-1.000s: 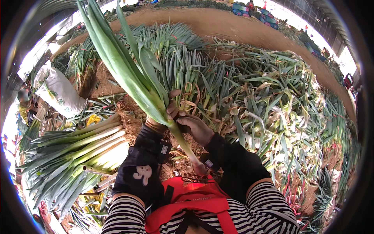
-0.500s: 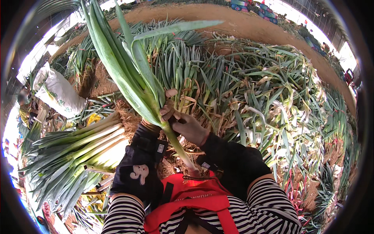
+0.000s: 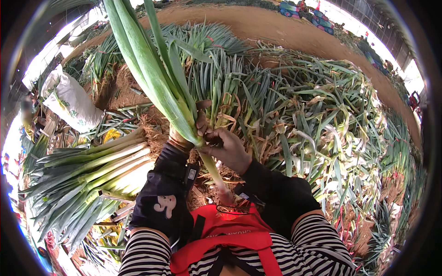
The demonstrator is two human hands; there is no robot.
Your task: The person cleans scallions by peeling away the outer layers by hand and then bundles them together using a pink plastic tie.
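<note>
A large green onion [image 3: 152, 87] slants across the view, its broad green leaves up to the left and its pale stalk pointing down toward my red apron [image 3: 230, 225]. My left hand [image 3: 200, 120] is closed round it where the leaves meet the stalk; the leaves partly hide the palm. Just to the right, my right hand [image 3: 232, 152] has thumb and fingers pinched at the same leaf base. A thin layer may be between those fingertips, but I cannot make it out. The stalk's lower end is close against the apron.
Trimmed green onions [image 3: 96, 170] lie stacked at left, roots toward me. A white sack [image 3: 71, 103] stands behind them. Upright bunches [image 3: 216, 73] fill the middle back, and a loose heap of stripped leaves [image 3: 331, 124] spreads along the right. Beyond runs bare brown ground [image 3: 258, 25].
The long leaf that arched far to the right now droops lower and nearer the stalk. Both hands have shifted slightly, and my right fingers have come up against the leaf base.
</note>
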